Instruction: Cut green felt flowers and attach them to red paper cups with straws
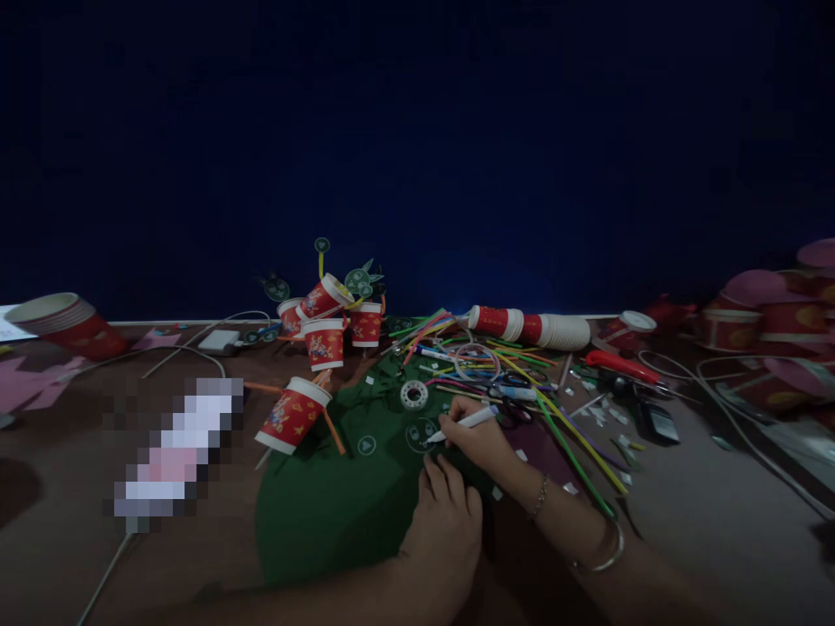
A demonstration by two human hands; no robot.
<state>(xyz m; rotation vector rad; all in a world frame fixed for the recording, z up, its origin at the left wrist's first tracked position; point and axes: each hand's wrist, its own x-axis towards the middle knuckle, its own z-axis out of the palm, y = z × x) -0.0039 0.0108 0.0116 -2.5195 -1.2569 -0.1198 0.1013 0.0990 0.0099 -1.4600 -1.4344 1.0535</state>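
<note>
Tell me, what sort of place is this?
It looks like a craft table: there are red patterned paper cups, a heap of thin, colourful straws, and a right hand holding a slim white marker pen over a dark green sheet.

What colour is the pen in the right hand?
The pen is mostly white, with a pale purplish end; the head view shows it.

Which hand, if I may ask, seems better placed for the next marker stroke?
Probably the right hand: it holds the white marker, tip at the round drawing; the left hand shows none.
</note>
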